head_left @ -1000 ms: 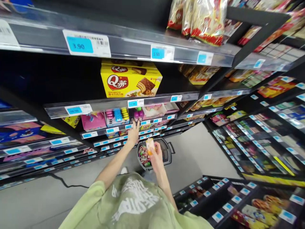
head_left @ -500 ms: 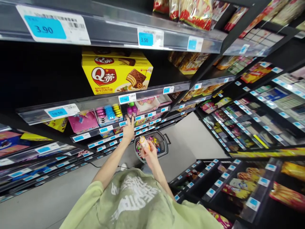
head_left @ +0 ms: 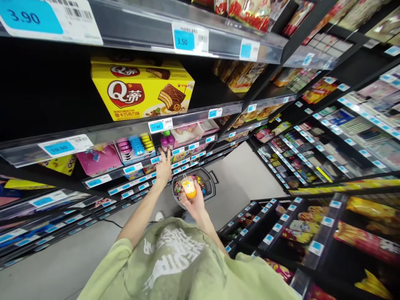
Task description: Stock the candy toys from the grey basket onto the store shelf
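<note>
Along the lower shelf (head_left: 117,174) at the left, a pink box (head_left: 98,160) sits beside a display carton (head_left: 126,157) of pink, blue and yellow pieces; neither hand touches either. On the upper shelf (head_left: 121,130) stands a large yellow box (head_left: 140,92) with a chocolate-coated cake printed on its front, also out of contact with the hands.

Just right of the carton, a pair of purple containers (head_left: 164,143) stands on the lower shelf, with a green top showing behind. Neither is lifted, so any handling of them looks to be at the reaching or touching stage at most. Up to them stretches the left hand (head_left: 163,168): two fingers are extended and slightly spread, their tips at the containers' lower edge. They pinch nothing that I can see; whether the tips press or merely stop just in front, I cannot tell.

Further right and lower, the right hand (head_left: 195,202) holds up an orange-and-white item (head_left: 189,187), its fingers closed around the lower part. That item is in hand and not set down. Below it, at floor level, a dark basket (head_left: 214,189) contains many small colourful goods (head_left: 178,189); from that, I judge the work well under way, though how much is left cannot be told.

At far right, a red packet (head_left: 367,241) lies well apart from both hands.
</note>
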Tool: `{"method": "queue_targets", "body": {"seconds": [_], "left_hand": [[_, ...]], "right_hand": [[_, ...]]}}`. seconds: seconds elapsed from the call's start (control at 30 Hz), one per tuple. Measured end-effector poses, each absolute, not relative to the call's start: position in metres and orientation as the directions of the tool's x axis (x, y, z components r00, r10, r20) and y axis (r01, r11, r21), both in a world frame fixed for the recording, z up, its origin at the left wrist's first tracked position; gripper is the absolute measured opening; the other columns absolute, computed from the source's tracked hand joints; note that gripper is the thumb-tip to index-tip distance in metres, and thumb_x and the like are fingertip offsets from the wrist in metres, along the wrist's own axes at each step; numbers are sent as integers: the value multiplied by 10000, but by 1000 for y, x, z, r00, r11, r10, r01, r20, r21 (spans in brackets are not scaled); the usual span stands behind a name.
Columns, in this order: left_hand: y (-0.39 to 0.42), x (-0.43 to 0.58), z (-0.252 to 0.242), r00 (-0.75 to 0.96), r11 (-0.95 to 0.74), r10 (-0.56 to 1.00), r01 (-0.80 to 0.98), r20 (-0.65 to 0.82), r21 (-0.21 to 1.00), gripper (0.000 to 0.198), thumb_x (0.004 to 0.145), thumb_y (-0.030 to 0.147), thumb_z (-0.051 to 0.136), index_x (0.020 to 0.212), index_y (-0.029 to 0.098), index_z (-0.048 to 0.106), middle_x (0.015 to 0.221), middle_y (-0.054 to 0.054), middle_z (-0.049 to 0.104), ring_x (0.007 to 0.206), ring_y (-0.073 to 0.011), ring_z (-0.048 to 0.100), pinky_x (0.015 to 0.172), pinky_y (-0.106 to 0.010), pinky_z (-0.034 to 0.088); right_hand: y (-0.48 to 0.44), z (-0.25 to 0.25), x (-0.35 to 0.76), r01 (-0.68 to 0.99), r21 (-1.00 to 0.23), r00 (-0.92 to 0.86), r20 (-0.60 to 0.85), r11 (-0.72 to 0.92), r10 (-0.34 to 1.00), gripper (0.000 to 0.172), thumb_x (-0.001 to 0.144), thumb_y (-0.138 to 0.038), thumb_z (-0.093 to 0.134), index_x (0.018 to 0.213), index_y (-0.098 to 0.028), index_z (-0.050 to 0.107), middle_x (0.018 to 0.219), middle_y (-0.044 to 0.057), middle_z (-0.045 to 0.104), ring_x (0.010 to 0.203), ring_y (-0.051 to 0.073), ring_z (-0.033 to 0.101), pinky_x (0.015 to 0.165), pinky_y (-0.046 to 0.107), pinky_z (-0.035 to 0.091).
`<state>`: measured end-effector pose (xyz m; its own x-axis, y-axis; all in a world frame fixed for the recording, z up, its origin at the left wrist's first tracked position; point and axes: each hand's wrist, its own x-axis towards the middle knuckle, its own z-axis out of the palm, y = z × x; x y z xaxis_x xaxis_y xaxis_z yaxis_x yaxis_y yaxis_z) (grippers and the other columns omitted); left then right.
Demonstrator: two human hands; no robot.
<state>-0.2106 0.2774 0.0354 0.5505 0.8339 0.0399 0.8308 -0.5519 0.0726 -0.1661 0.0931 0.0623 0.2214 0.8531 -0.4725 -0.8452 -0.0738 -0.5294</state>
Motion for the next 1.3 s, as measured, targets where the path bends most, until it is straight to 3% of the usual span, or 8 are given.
{"method": "queue_targets", "body": {"seconds": [0.47, 0.6, 0.73, 0.83, 0.97, 1.07, 1.2, 1.3], "left_hand": [[279, -211, 29, 546, -548, 837, 832, 45, 90, 769, 957, 102, 296, 1640, 179, -49, 1676, -318, 25, 933, -254, 691, 755, -354, 570], [280, -211, 27, 544, -546, 838, 836, 52, 55, 788, 946, 99, 319, 1642, 178, -41, 1676, -318, 20, 909, -251, 689, 732, -348, 571], [280, -210, 28, 549, -551, 834, 834, 48, 31, 788, 940, 91, 312, 1643, 171, -33, 1675, -321, 5, 896, -258, 698, 719, -361, 579], [280, -211, 28, 553, -554, 832, 829, 40, 71, 779, 945, 88, 302, 1642, 172, -36, 1675, -321, -5, 933, -266, 701, 758, -380, 584], [281, -212, 27, 553, -556, 831, 827, 53, 87, 765, 962, 103, 299, 1640, 187, -46, 1675, -321, 20, 936, -272, 701, 766, -384, 582], [281, -213, 27, 557, -560, 829, 826, 58, 65, 758, 965, 105, 289, 1641, 192, -41, 1677, -314, 30, 908, -264, 700, 743, -375, 578], [281, -213, 27, 559, -562, 827, 825, 52, 67, 787, 948, 99, 318, 1641, 193, -42, 1681, -306, 28, 898, -252, 692, 734, -368, 576], [281, -214, 28, 562, -564, 825, 824, 61, 55, 811, 941, 105, 343, 1640, 195, -58, 1684, -297, 20, 880, -255, 687, 706, -367, 577]], "right_hand": [[95, 60, -172, -834, -545, 195, -441, -89, 876, 638, 897, -749, 450, 780, -153, 644, 425, -66, 390, 384, 72, 239, 409, 200, 215], [96, 62, -173, -853, -517, 180, -412, -67, 893, 611, 893, -737, 484, 873, -151, 654, 474, -74, 401, 401, 66, 242, 416, 194, 232], [96, 67, -174, -865, -501, 196, -400, -35, 896, 548, 855, -698, 582, 973, -166, 640, 599, -55, 490, 437, 65, 325, 420, 195, 286], [94, 70, -176, -807, -590, 303, -367, 32, 879, 404, 790, -519, 755, 1022, -244, 572, 767, -44, 596, 494, 76, 458, 405, 181, 315], [94, 70, -181, -656, -748, 428, -258, 102, 866, 522, 705, -285, 864, 1032, -311, 458, 930, -38, 680, 639, 126, 635, 414, 161, 367], [96, 69, -183, -641, -759, 423, -224, 115, 878, 513, 701, -285, 872, 1009, -300, 461, 956, -19, 698, 709, 150, 669, 467, 180, 419], [99, 66, -184, -685, -712, 438, -234, 154, 868, 344, 776, -463, 810, 923, -252, 581, 985, 25, 712, 789, 161, 675, 561, 219, 456], [100, 66, -185, -628, -753, 490, -187, 196, 852, 295, 720, -414, 864, 778, -215, 654, 1006, 35, 717, 839, 164, 665, 675, 261, 505]]}}
